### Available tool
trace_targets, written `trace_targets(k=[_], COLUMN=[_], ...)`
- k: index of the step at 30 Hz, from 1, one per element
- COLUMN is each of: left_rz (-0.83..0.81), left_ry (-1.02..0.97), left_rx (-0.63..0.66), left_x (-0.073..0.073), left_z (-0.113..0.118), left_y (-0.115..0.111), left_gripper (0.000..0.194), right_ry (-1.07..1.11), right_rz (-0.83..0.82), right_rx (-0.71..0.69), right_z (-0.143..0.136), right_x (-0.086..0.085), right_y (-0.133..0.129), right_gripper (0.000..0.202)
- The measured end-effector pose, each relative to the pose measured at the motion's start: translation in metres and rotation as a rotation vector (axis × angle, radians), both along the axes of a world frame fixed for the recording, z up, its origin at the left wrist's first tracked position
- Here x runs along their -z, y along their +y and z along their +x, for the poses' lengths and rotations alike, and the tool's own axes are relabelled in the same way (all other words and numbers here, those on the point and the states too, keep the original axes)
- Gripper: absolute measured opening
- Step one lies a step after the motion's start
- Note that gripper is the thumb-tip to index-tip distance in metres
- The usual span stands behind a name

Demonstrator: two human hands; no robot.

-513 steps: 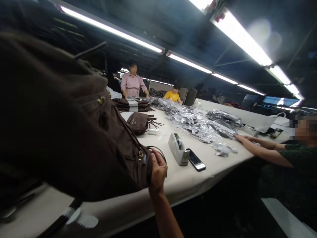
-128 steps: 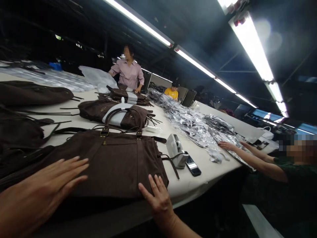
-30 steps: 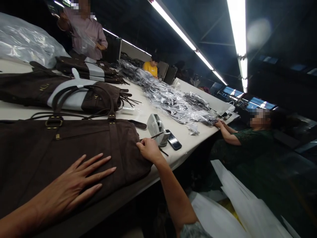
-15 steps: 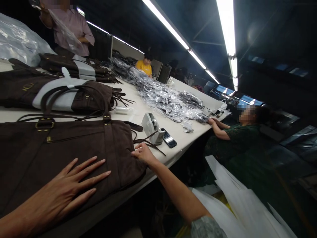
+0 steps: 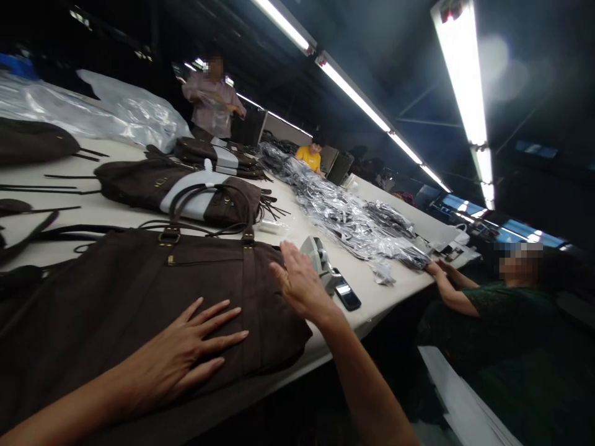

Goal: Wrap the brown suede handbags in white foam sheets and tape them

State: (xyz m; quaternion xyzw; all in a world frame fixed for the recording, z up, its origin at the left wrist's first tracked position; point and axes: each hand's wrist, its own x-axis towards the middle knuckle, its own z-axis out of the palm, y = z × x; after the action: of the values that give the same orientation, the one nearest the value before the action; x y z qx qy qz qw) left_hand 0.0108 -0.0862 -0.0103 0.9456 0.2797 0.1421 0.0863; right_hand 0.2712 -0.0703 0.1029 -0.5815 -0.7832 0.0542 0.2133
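Note:
A dark brown handbag with brass-coloured fittings lies flat along the near side of the table. My left hand rests palm down on its front, fingers spread. At the bag's right end is my right hand, fingers stretched out and pointing up, nothing in its grip. Whether the right palm touches the bag I cannot tell. The bag's looped handles lean back over a second brown bag, which has a pale wrap round its middle. A tape dispenser stands just beyond my right hand, partly covered by it.
A phone lies near the table edge. Bags in clear plastic are heaped along the far side. Plastic sheeting sits at the back left. Co-workers stand in pink, yellow and green. White sheets stand lower right.
My right hand has let go of the bag's right end and risen with its fingers straightened. My left hand stays flat on the bag. The view has swung left.

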Motion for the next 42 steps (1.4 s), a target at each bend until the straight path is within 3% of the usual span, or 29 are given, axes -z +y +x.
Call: trace_targets(k=[5, 6, 8, 10, 13, 16, 18, 19, 21, 23, 26, 29, 31, 33, 35, 37, 39, 42], left_rz=[-0.13, -0.158, -0.205, -0.242, -0.276, -0.297, -0.302, -0.291, -0.226, -0.11, 0.082, 0.315, 0.511, 0.675, 0.75, 0.711, 0.554, 0.397], left_ry=[0.002, -0.004, -0.018, -0.042, -0.098, -0.134, -0.162, -0.192, -0.275, -0.34, -0.32, -0.369, -0.519, -0.629, -0.532, -0.302, -0.132, -0.112], left_rx=[-0.004, -0.007, -0.015, -0.017, -0.008, -0.003, -0.023, -0.042, -0.094, -0.155, -0.222, -0.228, -0.346, -0.625, -0.99, -1.304, -1.417, -1.395], left_x=[-0.027, -0.033, -0.042, -0.047, -0.05, -0.053, -0.052, -0.049, -0.038, -0.021, 0.003, 0.002, -0.014, -0.035, -0.049, -0.05, -0.041, -0.026], left_z=[0.0, 0.0, 0.0, -0.002, -0.004, -0.006, -0.007, -0.007, -0.007, -0.004, 0.004, 0.01, 0.002, -0.022, -0.058, -0.095, -0.12, -0.125], left_y=[-0.013, -0.015, -0.019, -0.023, -0.026, -0.028, -0.028, -0.028, -0.029, -0.03, -0.03, -0.031, -0.032, -0.037, -0.045, -0.054, -0.063, -0.072], left_gripper=[0.049, 0.048, 0.049, 0.049, 0.049, 0.048, 0.047, 0.046, 0.042, 0.032, 0.012, 0.009, 0.011, 0.016, 0.018, 0.03, 0.04, 0.021], right_ry=[-0.032, -0.044, -0.09, -0.154, -0.197, -0.123, -0.024, 0.028, 0.119, 0.193, 0.295, 0.442, 0.506, 0.5, 0.476, 0.432, 0.357, 0.217], right_rz=[-0.257, -0.269, -0.279, -0.28, -0.175, -0.06, -0.04, -0.037, -0.027, -0.003, -0.046, -0.067, -0.039, -0.007, 0.049, 0.134, 0.219, 0.299], right_rx=[0.081, 0.08, 0.07, 0.068, 0.02, -0.205, -0.425, -0.534, -0.697, -0.737, -0.661, -0.546, -0.484, -0.518, -0.591, -0.645, -0.714, -0.845], right_z=[-0.006, -0.002, 0.003, 0.001, -0.021, -0.072, -0.115, -0.137, -0.178, -0.21, -0.23, -0.225, -0.219, -0.217, -0.219, -0.222, -0.226, -0.235], right_x=[0.098, 0.108, 0.11, 0.091, 0.039, -0.016, -0.036, -0.037, -0.019, 0.02, 0.088, 0.127, 0.133, 0.131, 0.125, 0.118, 0.11, 0.097], right_y=[-0.007, -0.005, 0.0, 0.004, 0.006, 0.013, 0.026, 0.034, 0.053, 0.073, 0.099, 0.116, 0.123, 0.125, 0.121, 0.114, 0.105, 0.096], right_gripper=[0.068, 0.068, 0.066, 0.064, 0.062, 0.059, 0.057, 0.057, 0.057, 0.056, 0.054, 0.051, 0.05, 0.049, 0.049, 0.051, 0.053, 0.06])
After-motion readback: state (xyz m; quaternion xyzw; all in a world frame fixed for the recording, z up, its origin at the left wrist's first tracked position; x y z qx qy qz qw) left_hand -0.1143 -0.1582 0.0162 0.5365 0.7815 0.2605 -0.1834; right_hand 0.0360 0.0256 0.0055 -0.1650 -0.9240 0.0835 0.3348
